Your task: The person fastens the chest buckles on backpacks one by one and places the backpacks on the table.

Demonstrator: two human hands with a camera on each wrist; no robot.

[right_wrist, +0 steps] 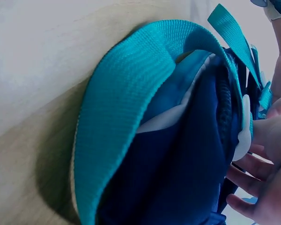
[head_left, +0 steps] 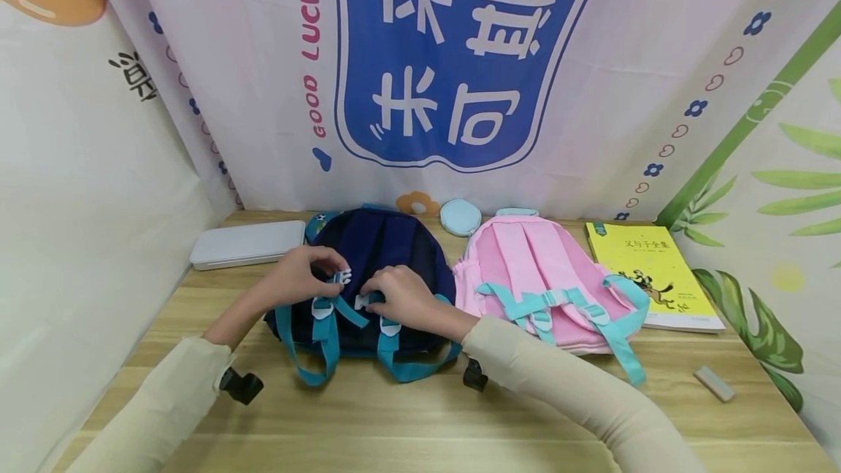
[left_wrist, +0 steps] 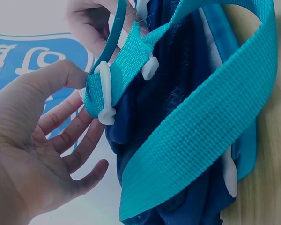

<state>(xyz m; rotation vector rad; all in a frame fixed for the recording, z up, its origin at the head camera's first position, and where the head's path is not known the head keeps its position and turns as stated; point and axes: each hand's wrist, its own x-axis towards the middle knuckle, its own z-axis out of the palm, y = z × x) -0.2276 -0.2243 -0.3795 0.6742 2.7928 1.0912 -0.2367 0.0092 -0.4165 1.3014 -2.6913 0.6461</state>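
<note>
A navy backpack (head_left: pixel 420 239) lies on the table with its shoulder straps up. My left hand (head_left: pixel 298 279) pinches a white pronged buckle half (head_left: pixel 344 277) on a teal strap, raised over the left shoulder strap. Close by on the right, my right hand (head_left: pixel 404 298) holds the other white buckle half (head_left: pixel 361 302) between thumb and fingers. The two halves are apart. Loose teal webbing (left_wrist: pixel 201 126) loops down beside the bag in the left wrist view. In the right wrist view, another teal strap (right_wrist: pixel 117 112) curves along the bag's side, and the right-hand buckle half is hidden.
To the right lies a pink backpack (head_left: pixel 512 239) with teal straps, overlapping a yellow book (head_left: pixel 640 261). An eraser (head_left: pixel 714 383) sits near the right edge. A pale pencil case (head_left: pixel 248 243) is at the back left, with a small round light-blue pouch (head_left: pixel 460 217) behind the bags.
</note>
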